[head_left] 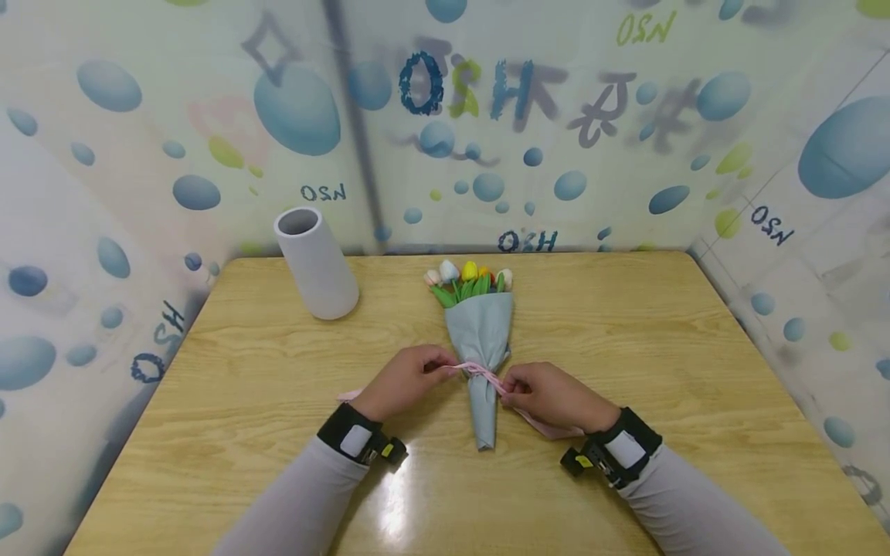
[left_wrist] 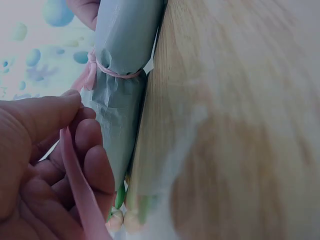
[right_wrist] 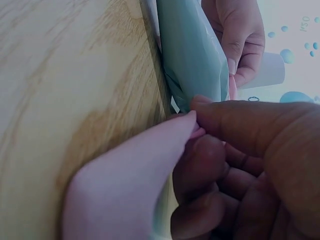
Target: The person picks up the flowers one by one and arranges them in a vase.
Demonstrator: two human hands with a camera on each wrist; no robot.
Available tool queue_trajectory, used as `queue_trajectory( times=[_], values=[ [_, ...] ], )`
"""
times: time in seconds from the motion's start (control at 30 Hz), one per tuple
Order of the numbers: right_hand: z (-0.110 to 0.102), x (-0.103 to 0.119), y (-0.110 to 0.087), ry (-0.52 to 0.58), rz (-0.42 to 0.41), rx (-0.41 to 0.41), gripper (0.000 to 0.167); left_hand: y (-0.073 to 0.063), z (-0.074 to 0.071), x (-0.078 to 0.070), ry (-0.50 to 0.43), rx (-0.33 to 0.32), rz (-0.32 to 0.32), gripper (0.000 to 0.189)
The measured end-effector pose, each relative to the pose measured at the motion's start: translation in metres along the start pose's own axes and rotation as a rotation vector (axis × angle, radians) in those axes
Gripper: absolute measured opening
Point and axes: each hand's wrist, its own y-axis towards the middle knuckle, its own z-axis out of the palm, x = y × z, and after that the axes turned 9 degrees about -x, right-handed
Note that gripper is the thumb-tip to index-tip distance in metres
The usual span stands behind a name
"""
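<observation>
A bouquet of tulips [head_left: 470, 272] wrapped in pale blue-grey paper [head_left: 480, 328] lies on the table, blooms toward the back. Round its narrow waist runs a pink ribbon [head_left: 480, 371], crossed at the front. My left hand [head_left: 410, 378] pinches one end of the ribbon between thumb and forefinger, left of the wrap; in the left wrist view that ribbon tail [left_wrist: 80, 185] trails down across the curled fingers. On the other side my right hand [head_left: 552, 395] pinches the other end close to the wrap. Its wide tail [right_wrist: 117, 180] hangs toward the table in the right wrist view.
A white vase [head_left: 320, 270] stands at the back left of the wooden table [head_left: 626, 324], its mouth upward. Behind the table hangs a patterned curtain [head_left: 570, 139] with blue drops. Both wrists wear black straps with small cameras [head_left: 393, 451].
</observation>
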Motion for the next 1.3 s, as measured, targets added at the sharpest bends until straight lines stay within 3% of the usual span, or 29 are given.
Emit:
queue_trajectory(
  times=[0.4, 0.63, 0.87, 1.07, 1.3],
  values=[
    [-0.002, -0.001, -0.002, -0.017, -0.002, -0.004, 0.008, -0.003, -0.007, 0.001, 0.064, -0.013, -0.019, 0.011],
    [-0.008, -0.002, -0.003, -0.042, 0.006, 0.017, 0.010, -0.002, -0.013, 0.001, 0.066, -0.010, -0.087, 0.011],
    [-0.018, -0.002, -0.004, -0.069, 0.012, 0.046, 0.009, -0.002, -0.020, 0.002, 0.084, -0.030, -0.093, 0.011],
    [-0.027, -0.007, -0.004, -0.103, 0.032, 0.067, 0.008, -0.002, -0.032, 0.004, 0.107, -0.054, -0.129, 0.010],
    [-0.042, -0.017, -0.007, -0.158, 0.052, 0.022, 0.009, -0.003, -0.050, 0.007, 0.136, -0.048, -0.155, 0.013]
  ],
)
